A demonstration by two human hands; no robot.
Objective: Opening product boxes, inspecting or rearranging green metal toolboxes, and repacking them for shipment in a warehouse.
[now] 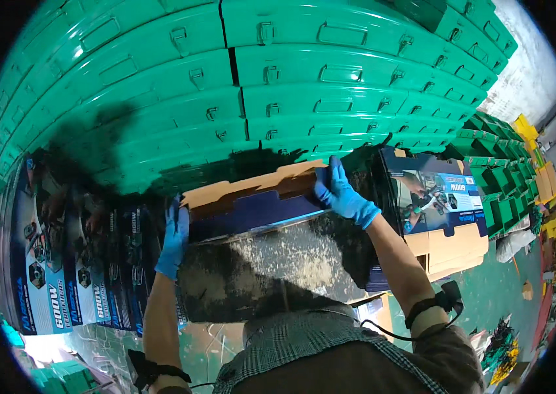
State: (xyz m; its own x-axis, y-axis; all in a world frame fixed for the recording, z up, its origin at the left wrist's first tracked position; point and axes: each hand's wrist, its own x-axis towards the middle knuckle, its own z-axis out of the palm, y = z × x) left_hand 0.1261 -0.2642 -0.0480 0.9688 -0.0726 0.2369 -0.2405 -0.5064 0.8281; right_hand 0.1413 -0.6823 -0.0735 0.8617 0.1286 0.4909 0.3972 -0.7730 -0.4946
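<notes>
A dark blue printed carton [251,213] is stretched between my hands above a worn black tabletop [278,262]. Its plain brown inner side and notched flaps show along the far edge. My left hand [173,240], in a blue glove, grips the carton's left end. At the right end my right hand [347,197], also blue-gloved, holds it with fingers extended along the edge. How far the fingers reach behind the cardboard is partly hidden.
Stacks of flat printed cartons [44,249] stand at the left. More flat cartons [435,197] are piled at the right. A wall of stacked green metal cases [291,72] rises beyond the table. Green open bins [508,190] stand farther right.
</notes>
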